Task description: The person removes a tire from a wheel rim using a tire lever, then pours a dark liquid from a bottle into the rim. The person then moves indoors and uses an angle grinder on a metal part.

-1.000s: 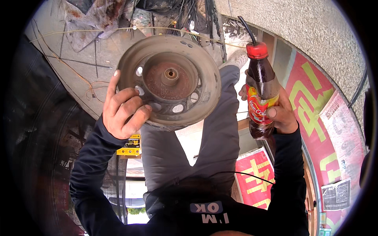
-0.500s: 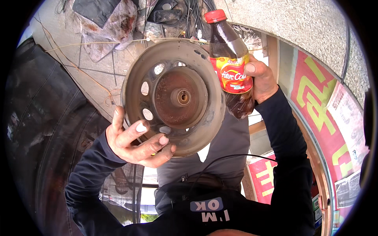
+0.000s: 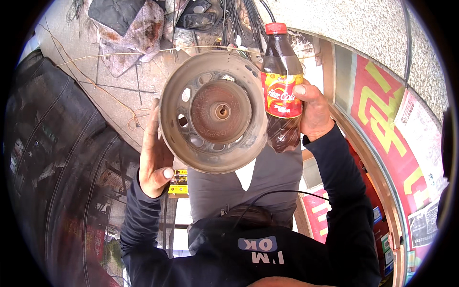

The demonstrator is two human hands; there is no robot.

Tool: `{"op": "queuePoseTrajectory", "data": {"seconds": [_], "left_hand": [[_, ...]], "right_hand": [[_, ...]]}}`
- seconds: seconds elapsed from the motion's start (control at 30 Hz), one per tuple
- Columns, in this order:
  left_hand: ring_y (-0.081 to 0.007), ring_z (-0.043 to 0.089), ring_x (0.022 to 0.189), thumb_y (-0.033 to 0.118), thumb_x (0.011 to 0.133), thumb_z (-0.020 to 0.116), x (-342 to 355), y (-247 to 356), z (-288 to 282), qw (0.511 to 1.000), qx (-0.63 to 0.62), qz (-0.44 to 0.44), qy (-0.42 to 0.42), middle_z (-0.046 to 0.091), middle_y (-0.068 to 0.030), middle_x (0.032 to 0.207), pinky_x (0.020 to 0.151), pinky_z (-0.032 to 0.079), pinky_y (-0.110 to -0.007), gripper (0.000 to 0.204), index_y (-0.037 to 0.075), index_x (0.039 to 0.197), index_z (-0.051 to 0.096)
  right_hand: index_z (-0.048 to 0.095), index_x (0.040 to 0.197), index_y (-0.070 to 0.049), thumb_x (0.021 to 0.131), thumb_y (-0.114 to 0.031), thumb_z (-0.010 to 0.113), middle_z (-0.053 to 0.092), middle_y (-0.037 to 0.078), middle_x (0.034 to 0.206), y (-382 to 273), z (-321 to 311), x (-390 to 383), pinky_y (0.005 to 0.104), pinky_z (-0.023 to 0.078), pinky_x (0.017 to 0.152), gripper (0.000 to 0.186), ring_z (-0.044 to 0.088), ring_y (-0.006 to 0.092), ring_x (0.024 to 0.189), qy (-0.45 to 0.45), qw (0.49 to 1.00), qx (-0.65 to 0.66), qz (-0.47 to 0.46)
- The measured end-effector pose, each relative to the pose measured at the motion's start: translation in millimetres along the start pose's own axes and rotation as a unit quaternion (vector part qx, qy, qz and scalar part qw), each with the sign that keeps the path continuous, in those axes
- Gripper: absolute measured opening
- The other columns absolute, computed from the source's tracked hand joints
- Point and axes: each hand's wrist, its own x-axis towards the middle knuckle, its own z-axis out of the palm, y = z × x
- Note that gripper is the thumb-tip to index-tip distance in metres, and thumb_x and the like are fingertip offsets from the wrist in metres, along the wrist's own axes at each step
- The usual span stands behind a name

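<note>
A grey-brown metal wheel rim (image 3: 213, 154) with a rusty hub (image 3: 222, 111) and oval holes faces up at me in the middle. Along its left edge my left hand (image 3: 158, 162) grips it, fingers extended upward and thumb low near the rim. At the rim's right, my right hand (image 3: 314, 110) is wrapped round an upright plastic bottle (image 3: 282, 124) of dark liquid, with a red cap and red-yellow label; the thumb lies on the label and the other fingers are hidden. A black tube shows above the cap; whether it is attached I cannot tell. Bottle and rim nearly or actually touch.
Stained rags (image 3: 124, 28) and tangled black cables (image 3: 246, 24) lie at the top. A dark leather-like surface (image 3: 57, 143) fills the left. A yellow box (image 3: 178, 187) sits below the rim. Red-and-yellow signs (image 3: 377, 124) and a pale speckled ledge (image 3: 368, 28) run down the right.
The bottle went up and left, then slightly down again. My left hand has shifted from fingers over the rim's lower left to along its side. The rim has risen slightly since half a second ago.
</note>
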Motion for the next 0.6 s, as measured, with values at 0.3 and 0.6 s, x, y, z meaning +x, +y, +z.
{"op": "queuePoseTrajectory", "data": {"seconds": [0.3, 0.6], "left_hand": [[-0.0204, 0.06, 0.106, -0.009, 0.072, 0.059, 30, -61, -4, 0.965, -0.07, -0.029, 0.252, 0.06, -0.011, 0.121, 0.095, 0.049, -0.032, 0.078, -0.002, 0.147, 0.04], [-0.0206, 0.059, 0.109, -0.006, 0.068, 0.058, 56, -75, -5, 0.966, -0.019, 0.011, 0.258, 0.059, -0.013, 0.125, 0.095, 0.048, -0.03, 0.087, -0.004, 0.152, 0.035]], "right_hand": [[0.048, 0.139, 0.004, 0.073, -0.038, 0.077, 0.062, 0.013, 0.119, -10, 8, -36, 0.036, 0.05, 0.096, 0.083, 0.062, 0.0224, 0.107, -0.007, 0.983, -0.183, 0.01], [0.058, 0.116, 0.004, 0.078, -0.042, 0.076, 0.066, 0.016, 0.095, 5, 30, -81, 0.0373, 0.051, 0.082, 0.062, 0.066, 0.0272, 0.088, 0.006, 0.87, -0.489, 0.067]]}}
